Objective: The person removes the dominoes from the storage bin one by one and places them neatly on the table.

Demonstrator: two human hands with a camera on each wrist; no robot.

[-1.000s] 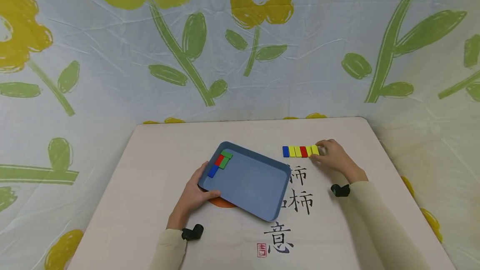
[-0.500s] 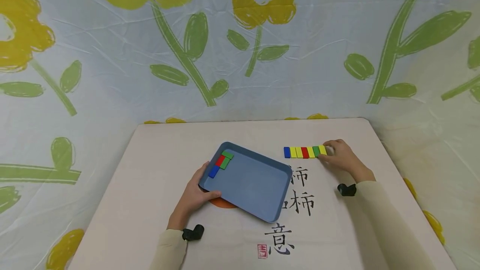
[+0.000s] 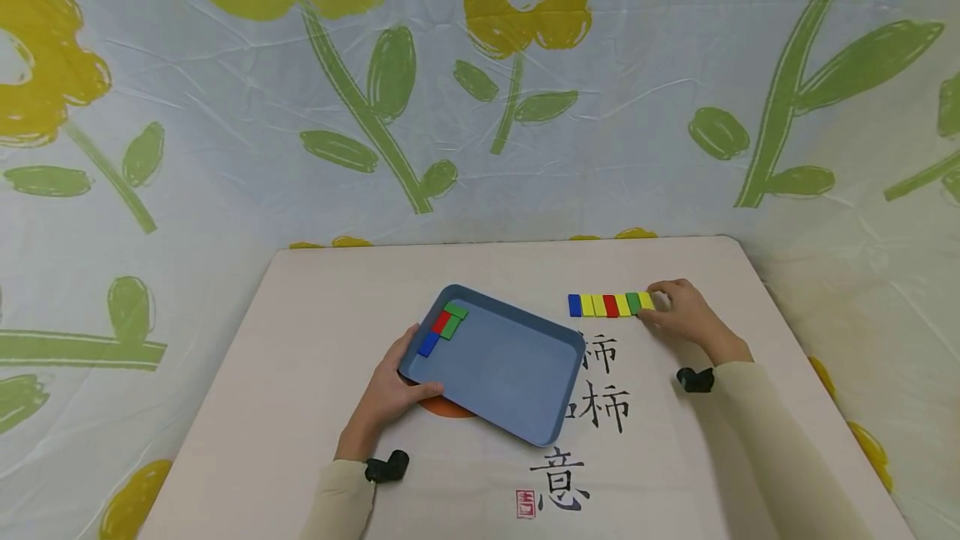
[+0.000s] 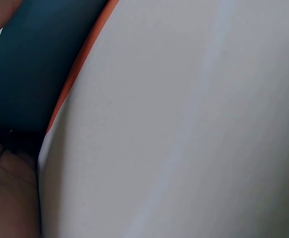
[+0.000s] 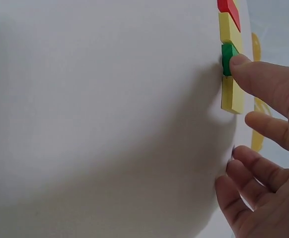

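Observation:
My left hand (image 3: 386, 390) grips the near-left corner of a blue tray (image 3: 498, 365), thumb over its rim. The tray's outer wall (image 4: 35, 59) fills the corner of the left wrist view. Inside the tray lie two green blocks, a red block (image 3: 441, 322) and a blue block (image 3: 428, 344). At the far right a straight row of small blocks runs blue, yellow, yellow, red, yellow, green, yellow. My right hand (image 3: 684, 319) is at its right end. Its thumb (image 5: 249, 67) overlaps the green block (image 5: 227, 59), while the index finger lies just past the end yellow block (image 5: 231, 96).
The pale table mat (image 3: 300, 440) carries black brush characters (image 3: 558, 482), a red seal print (image 3: 526, 504) and an orange print (image 3: 446, 407) partly under the tray. A flower-patterned cloth (image 3: 247, 148) rises behind the table and at both sides.
My right hand has shifted right with the end yellow block, and the green block now shows beside it. Over the last half second hardly anything moves. The left hand and tray keep their place.

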